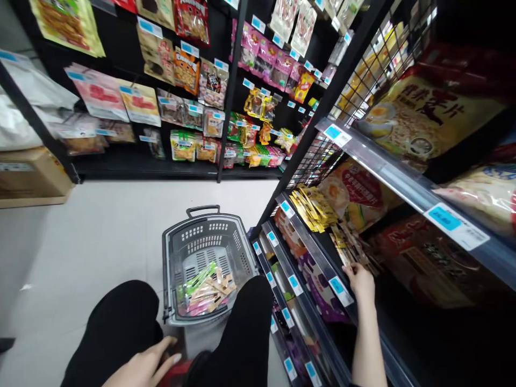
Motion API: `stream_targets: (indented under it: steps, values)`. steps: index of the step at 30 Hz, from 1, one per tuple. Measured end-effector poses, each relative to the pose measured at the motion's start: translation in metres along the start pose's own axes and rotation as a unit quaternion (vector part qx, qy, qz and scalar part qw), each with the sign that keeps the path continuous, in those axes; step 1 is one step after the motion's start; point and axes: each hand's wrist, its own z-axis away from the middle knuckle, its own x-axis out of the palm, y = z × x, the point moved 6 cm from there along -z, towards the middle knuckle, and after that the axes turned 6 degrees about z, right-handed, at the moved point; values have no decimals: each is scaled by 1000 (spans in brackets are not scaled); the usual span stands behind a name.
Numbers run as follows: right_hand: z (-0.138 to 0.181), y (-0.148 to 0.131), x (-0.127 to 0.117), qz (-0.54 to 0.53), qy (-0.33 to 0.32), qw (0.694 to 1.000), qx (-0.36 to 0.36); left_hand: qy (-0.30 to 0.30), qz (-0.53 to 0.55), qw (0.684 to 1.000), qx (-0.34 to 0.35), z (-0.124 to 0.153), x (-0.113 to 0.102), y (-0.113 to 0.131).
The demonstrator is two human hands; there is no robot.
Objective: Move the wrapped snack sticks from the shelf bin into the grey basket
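Note:
My right hand [360,279] reaches onto a shelf at the right, its fingers closed on the near end of a slim stick sachet. That brown-and-gold sachet [342,248] lies at the edge of a loose pile of similar sachets [357,244]. Behind them is a heap of yellow stick sachets [312,207]. Low in the view, my left hand [141,368] hangs by my knee with fingers bent but apart, beside a red thing [177,370] I cannot make out. A grey shopping basket [237,242] stands on the floor between my knees, with green, pink and tan stick sachets [212,290] inside.
A shelf rail [374,166] with price tags juts out above my right arm, under large bags of cereal [427,107]. Lower shelves [298,290] hold more packs. Ahead, a black rack [220,161] carries snack bags. A cardboard box [34,177] sits at the left.

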Motion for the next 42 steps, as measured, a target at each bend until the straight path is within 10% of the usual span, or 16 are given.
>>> stream_targets:
  steps: [10, 14, 18, 23, 33, 38, 42]
  values:
    - [61, -19, -40, -199, 5, 978, -55, 7, 98, 992, 75, 17, -14, 41]
    - [141, -92, -20, -541, -171, 824, -15, 19, 257, 956, 137, 44, -37, 95]
    - [228, -182, -2, -641, -361, 677, -23, 48, 523, 832, 179, 56, -53, 143]
    - [271, -231, -10, -593, -422, 667, -156, 46, 665, 730, 154, 51, -56, 147]
    - [211, -235, -34, -596, -336, 706, -186, 20, 427, 893, 141, 86, -52, 150]
    - [216, -240, -34, -591, -355, 701, -180, 150, 196, 954, 172, 92, -52, 148]
    - [221, -236, -32, -607, -348, 701, -139, 253, 36, 934, 249, 95, -51, 153]
